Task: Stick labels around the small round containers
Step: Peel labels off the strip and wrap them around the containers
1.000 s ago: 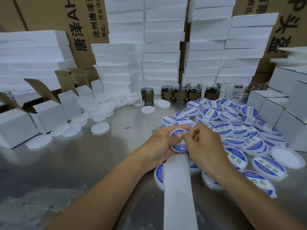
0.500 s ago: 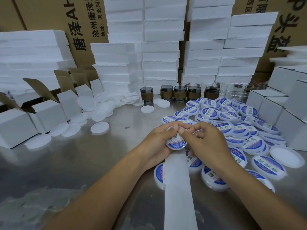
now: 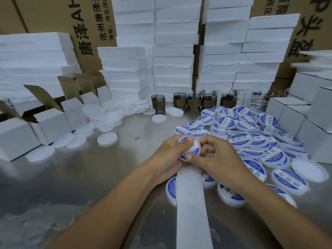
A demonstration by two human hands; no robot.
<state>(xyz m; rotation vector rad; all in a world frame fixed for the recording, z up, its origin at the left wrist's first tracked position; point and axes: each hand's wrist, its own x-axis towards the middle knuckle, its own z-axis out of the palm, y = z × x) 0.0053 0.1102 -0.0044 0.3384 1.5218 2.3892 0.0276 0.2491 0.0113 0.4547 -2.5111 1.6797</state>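
Small container (image 3: 189,147) held just above the bench (image 3: 89,177), face tilted toward me. My left hand (image 3: 167,155) curls its fingers round it as a steady; right hand (image 3: 221,159) fingers pinch the rim, probably pressing label down. Backing strip (image 3: 190,203) trails below.

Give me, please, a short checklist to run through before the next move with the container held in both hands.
1. Left hand grips the container, thumb on its printed face: ok.
2. Right hand is on it too, thumb at its lower edge: ok.
3. Label seated all the way round the rim: cannot tell, fingers hide the side wall.
4. Backing strip at hand, running from under the hands toward the camera: ok.
5. Bare table left of the hands for setting down: ok.
6. Pile of labelled containers close by on the right: ok.
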